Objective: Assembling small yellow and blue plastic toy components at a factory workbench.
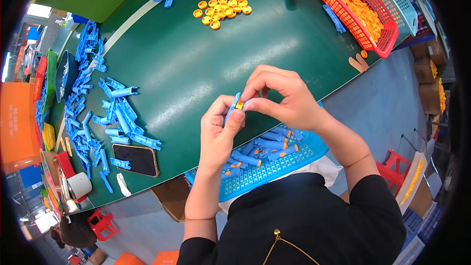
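My left hand (218,130) grips a blue plastic part (231,110) upright between thumb and fingers, above the table's near edge. A small orange plastic piece (239,104) sits at the upper end of that part. Thumb and forefinger of my right hand (282,93) are pinched together against the orange piece, partly hiding it. Just below both hands is a blue basket (260,169) holding several finished-looking blue tubes (270,145) with orange ends. On the table, left of my hands, lies a loose pile of blue plastic parts (122,113).
Small round orange caps (223,10) lie at the far middle of the green table (196,59). A red basket (390,37) of orange pieces stands far right. Near left are a phone (140,160) and more blue parts (81,98). A person (76,230) is at lower left.
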Demonstrator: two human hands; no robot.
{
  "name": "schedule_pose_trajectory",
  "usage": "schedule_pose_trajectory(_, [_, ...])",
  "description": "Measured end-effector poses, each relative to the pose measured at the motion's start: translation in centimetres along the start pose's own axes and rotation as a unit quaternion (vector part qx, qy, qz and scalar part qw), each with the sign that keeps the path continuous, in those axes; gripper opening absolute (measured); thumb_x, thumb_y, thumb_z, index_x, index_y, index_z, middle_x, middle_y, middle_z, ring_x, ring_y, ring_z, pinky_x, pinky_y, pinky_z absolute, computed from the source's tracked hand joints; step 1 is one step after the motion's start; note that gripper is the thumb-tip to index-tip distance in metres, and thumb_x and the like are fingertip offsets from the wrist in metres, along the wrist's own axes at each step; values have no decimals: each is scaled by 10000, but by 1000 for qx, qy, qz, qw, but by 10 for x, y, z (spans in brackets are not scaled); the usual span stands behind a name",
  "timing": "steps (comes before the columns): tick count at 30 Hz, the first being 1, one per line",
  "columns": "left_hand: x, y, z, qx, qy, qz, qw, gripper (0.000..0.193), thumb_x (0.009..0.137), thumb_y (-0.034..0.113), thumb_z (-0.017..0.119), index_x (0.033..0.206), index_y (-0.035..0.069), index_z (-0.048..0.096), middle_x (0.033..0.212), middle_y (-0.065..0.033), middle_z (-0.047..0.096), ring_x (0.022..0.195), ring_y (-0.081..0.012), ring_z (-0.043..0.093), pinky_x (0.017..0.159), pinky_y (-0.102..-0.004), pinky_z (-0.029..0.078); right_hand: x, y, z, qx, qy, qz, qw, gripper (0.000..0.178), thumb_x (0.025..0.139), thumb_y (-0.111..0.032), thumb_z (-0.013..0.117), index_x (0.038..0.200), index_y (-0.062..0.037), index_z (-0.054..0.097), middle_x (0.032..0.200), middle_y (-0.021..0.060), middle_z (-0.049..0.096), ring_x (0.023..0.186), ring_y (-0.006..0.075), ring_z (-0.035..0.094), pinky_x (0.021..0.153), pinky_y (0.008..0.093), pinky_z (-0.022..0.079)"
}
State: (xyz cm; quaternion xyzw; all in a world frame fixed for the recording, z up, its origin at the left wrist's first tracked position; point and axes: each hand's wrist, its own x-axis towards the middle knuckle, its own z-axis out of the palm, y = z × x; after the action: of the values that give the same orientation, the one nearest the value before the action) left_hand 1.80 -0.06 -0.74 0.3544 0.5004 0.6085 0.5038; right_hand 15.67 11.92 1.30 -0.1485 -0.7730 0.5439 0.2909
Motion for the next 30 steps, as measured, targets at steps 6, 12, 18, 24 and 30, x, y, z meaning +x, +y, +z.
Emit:
schedule_pose_trajectory(6, [4, 0, -7, -97, -22, -79, 992, 363, 982, 379, 519, 1072, 29, 557, 714, 21, 483, 535, -15, 350, 450, -178, 232, 4, 2, 15, 19, 67, 8, 998, 110, 803, -50, 703, 895, -25, 648, 910, 72, 631, 865, 177, 602, 698, 280, 473])
schedule_pose_trajectory(12, [-2, 17, -22, -193, -60, -53, 978, 388, 1011, 335, 429, 1274, 52, 383, 772, -105, 569, 538, -57, 428, 482, -197, 339, 7, 8, 2, -99, -53, -111, 987, 230, 773, -94, 742, 972, -43, 639, 971, 64, 643, 939, 191, 608, 759, 308, 491])
schedule_pose_trajectory(18, [-9, 3, -21, 18, 135, 93, 986, 200, 896, 141, 661, 1035, 36, 564, 714, -42, 564, 553, -102, 485, 516, -220, 373, 11, 13, 15, 38, -106, 97, 989, 220, 819, -117, 724, 995, -20, 637, 950, 61, 659, 925, 160, 634, 785, 288, 505])
schedule_pose_trajectory(24, [-2, 8, -22, 460, 133, 236, 846, 127, 841, 83, 707, 895, 10, 619, 683, -30, 546, 532, -70, 461, 480, -229, 374, 101, 62, -20, -313, 87, -113, 939, 142, 840, -164, 672, 911, -42, 658, 883, 92, 617, 867, 257, 565, 766, 357, 462])
schedule_pose_trajectory(30, [2, -5, -21, 397, 122, 215, 884, 193, 763, 76, 777, 880, 26, 633, 687, -37, 550, 517, -96, 465, 455, -225, 363, 121, 83, -20, -457, 88, -172, 868, 163, 824, -188, 696, 879, -39, 661, 844, 72, 617, 832, 241, 566, 724, 337, 470])
